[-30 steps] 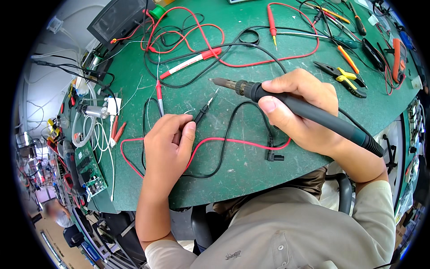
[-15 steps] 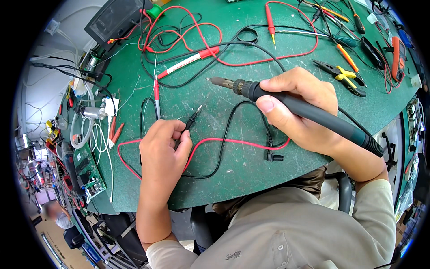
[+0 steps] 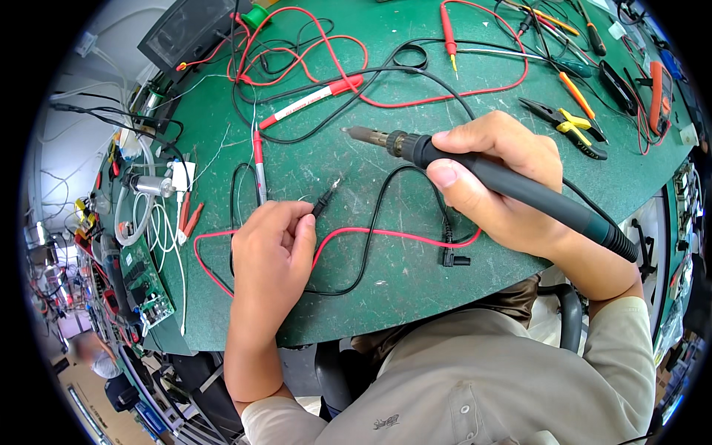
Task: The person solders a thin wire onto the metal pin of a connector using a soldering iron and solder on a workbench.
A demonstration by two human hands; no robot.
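My right hand [image 3: 504, 182] grips a black soldering iron [image 3: 415, 148] like a pen, its metal tip pointing left above the green mat [image 3: 386, 274]. My left hand [image 3: 271, 256] rests on the mat and pinches a black test probe [image 3: 324, 199], whose bare tip points up and right toward the iron. A gap separates the iron's tip from the probe tip. Black and red leads [image 3: 386, 233] loop between the two hands.
Red test probes [image 3: 311, 96] and tangled red and black leads cover the mat's far side. Yellow-handled pliers [image 3: 567, 122] and screwdrivers lie at the right. A black meter box [image 3: 189, 30] stands at the back left; circuit boards [image 3: 144, 278] sit at the left edge.
My left hand has drawn the black probe slightly back and left. My right hand with the soldering iron has barely shifted.
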